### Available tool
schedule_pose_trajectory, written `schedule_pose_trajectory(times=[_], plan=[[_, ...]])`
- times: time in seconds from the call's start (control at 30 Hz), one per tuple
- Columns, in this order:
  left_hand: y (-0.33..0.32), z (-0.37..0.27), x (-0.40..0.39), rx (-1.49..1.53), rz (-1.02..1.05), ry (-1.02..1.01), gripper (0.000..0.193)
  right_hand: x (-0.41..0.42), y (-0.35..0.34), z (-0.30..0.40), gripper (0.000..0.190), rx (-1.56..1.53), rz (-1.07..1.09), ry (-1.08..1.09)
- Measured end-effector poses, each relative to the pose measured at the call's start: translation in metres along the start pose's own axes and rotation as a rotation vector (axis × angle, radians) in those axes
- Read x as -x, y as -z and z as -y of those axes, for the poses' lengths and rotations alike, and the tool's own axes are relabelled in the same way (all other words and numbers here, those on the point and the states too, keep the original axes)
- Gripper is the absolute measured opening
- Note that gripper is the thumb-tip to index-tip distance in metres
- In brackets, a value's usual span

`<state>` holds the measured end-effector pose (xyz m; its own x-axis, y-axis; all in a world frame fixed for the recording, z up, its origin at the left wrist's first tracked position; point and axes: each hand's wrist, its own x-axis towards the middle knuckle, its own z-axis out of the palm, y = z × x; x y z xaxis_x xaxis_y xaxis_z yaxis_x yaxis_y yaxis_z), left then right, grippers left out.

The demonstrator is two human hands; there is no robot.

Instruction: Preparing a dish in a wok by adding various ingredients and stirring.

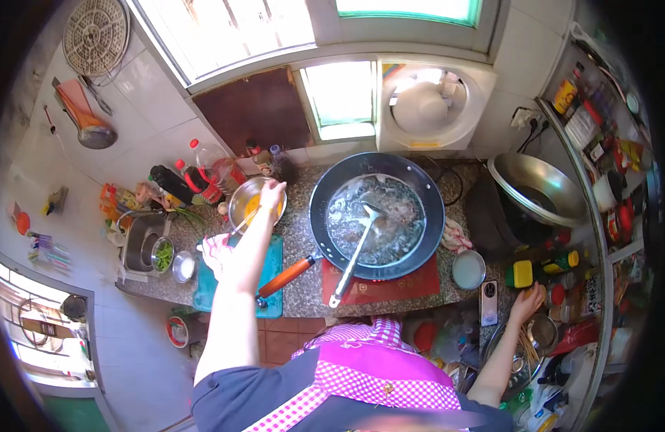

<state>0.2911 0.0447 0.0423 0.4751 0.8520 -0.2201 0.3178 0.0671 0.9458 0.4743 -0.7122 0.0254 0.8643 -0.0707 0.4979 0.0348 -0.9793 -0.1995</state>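
Note:
My left hand (pixel 272 193) is over a metal bowl (pixel 236 208) of yellow liquid that looks like beaten egg, its fingers bunched; whether they hold anything is unclear. A thin utensil (pixel 244 222) leans in the bowl beneath my forearm. At the right, my right hand (pixel 527 305) has its fingers around a small round orange-yellow container or lid (pixel 537 293) among jars. Between my arms, a dark wok (pixel 377 162) of bubbling liquid sits on a red-topped cooker (pixel 384 291). A metal ladle (pixel 359 251) rests in it, its handle over the near rim.
A teal cutting board (pixel 273 270) lies under the wok's wooden handle (pixel 286 277). Left are a sink (pixel 138 237), a bowl of chopped greens (pixel 163 255) and several bottles (pixel 203 181). Right of the wok are a cloth (pixel 454 236), a bowl of whitish liquid (pixel 468 270) and a phone (pixel 489 302).

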Motion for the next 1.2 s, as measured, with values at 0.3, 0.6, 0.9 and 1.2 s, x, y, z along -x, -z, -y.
schedule_pose_trajectory(times=[0.3, 0.6, 0.9, 1.2], plan=[[-0.081, -0.006, -0.089, -0.469, -0.515, -0.041, 0.088, 0.095, 0.107, 0.084, 0.042, -0.141, 0.06, 0.012], [-0.077, 0.013, -0.1, -0.329, -0.302, -0.083, 0.074, 0.133, 0.121, 0.131, 0.037, -0.374, -0.009, -0.126], [-0.033, -0.096, 0.06, -0.014, 0.013, -0.787, 0.075, 0.024, 0.165, 0.416, 0.023, -0.998, 0.09, 0.698], [-0.003, -0.123, 0.199, -0.168, 0.252, -0.886, 0.072, -0.013, 0.194, 0.512, 0.032, -0.653, 0.401, 1.135]])
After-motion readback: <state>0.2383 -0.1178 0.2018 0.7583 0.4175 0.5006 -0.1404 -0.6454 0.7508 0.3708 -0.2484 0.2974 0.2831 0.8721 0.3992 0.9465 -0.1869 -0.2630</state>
